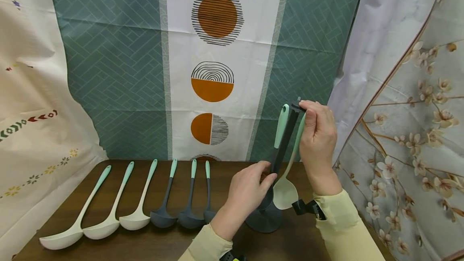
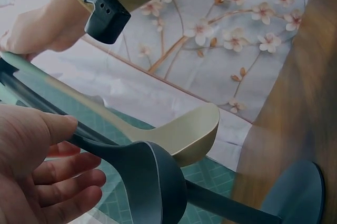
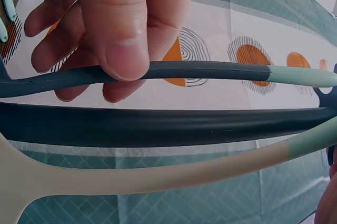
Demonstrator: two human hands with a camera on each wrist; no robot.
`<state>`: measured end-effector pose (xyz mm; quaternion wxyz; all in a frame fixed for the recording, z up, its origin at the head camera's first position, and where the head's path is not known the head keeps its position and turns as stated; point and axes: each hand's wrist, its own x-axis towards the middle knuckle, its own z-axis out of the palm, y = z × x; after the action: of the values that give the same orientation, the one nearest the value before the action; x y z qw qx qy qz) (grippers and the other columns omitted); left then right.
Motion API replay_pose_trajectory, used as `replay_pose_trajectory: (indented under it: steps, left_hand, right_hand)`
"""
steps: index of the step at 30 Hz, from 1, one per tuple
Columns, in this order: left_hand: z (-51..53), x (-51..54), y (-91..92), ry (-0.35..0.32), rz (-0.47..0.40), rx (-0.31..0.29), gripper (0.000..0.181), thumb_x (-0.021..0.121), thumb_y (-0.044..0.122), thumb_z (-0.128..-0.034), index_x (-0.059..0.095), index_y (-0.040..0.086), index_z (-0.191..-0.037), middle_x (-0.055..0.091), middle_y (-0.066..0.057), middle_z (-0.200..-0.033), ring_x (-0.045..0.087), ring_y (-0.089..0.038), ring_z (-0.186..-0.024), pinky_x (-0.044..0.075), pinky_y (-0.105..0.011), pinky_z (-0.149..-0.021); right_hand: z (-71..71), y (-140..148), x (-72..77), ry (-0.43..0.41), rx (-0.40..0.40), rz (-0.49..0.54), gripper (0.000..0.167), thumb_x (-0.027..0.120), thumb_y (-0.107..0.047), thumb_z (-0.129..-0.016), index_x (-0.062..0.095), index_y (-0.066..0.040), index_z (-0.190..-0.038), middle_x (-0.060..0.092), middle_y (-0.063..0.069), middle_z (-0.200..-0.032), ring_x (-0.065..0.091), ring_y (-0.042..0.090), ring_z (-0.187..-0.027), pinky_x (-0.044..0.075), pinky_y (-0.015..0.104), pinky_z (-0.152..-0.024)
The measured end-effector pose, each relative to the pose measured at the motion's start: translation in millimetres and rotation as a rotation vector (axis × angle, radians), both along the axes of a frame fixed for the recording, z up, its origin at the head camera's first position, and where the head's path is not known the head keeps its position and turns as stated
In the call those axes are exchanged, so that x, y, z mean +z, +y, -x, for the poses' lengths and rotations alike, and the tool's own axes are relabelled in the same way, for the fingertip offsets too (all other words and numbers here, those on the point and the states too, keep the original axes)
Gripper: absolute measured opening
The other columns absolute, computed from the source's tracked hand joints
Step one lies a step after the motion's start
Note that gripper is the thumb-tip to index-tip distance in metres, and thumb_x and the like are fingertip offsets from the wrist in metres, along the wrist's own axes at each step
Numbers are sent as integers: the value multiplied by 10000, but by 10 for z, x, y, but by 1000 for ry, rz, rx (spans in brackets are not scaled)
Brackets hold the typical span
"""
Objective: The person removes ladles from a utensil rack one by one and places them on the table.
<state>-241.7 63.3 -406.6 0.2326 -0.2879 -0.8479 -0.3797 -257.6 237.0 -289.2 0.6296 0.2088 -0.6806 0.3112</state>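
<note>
A dark ladle with a mint handle end (image 1: 281, 126) hangs at the left of a dark utensil stand (image 1: 288, 140). My left hand (image 1: 246, 184) pinches its dark shaft (image 3: 210, 70) between thumb and fingers, seen closely in the right wrist view. At the stand's right hangs a cream ladle (image 1: 285, 193) with a mint handle. My right hand (image 1: 319, 136) is at the top of the stand, fingertips on the hook piece, thumb beside the cream ladle's handle. In the left wrist view the dark ladle's bowl (image 2: 139, 176) hangs before the cream bowl (image 2: 196, 132).
On the wooden table (image 1: 159, 249), to the left, lie several ladles in a row: cream ones (image 1: 135, 221) further left, dark ones (image 1: 163, 218) nearer the stand. The stand's round base (image 1: 266, 222) rests on the table. Patterned curtains (image 1: 116, 71) hang behind and beside.
</note>
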Motion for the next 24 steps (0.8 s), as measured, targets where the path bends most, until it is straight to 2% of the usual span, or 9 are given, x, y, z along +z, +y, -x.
replay_pose_trajectory:
  steps: [8, 24]
  left_hand:
    - [-7, -6, -1, -11, 11, 11, 237, 810, 284, -1041, 788, 155, -1238, 795, 50, -1048, 705, -99, -830, 552, -258, -714]
    - [-9, -12, 20, 19, 27, 17, 157, 834, 246, -1021, 795, 166, -1150, 794, 55, -1017, 715, -106, -825, 551, -260, -696]
  right_hand:
    - [-6, -3, 0, 5, 9, 4, 465, 520, -398, -1173, 779, -23, -1265, 769, 130, -1259, 671, 333, -1251, 450, 445, -1174]
    - [-14, -12, 5, 4, 14, 5, 484, 512, -413, -1172, 776, -18, -1266, 766, 137, -1253, 671, 330, -1251, 452, 442, -1176]
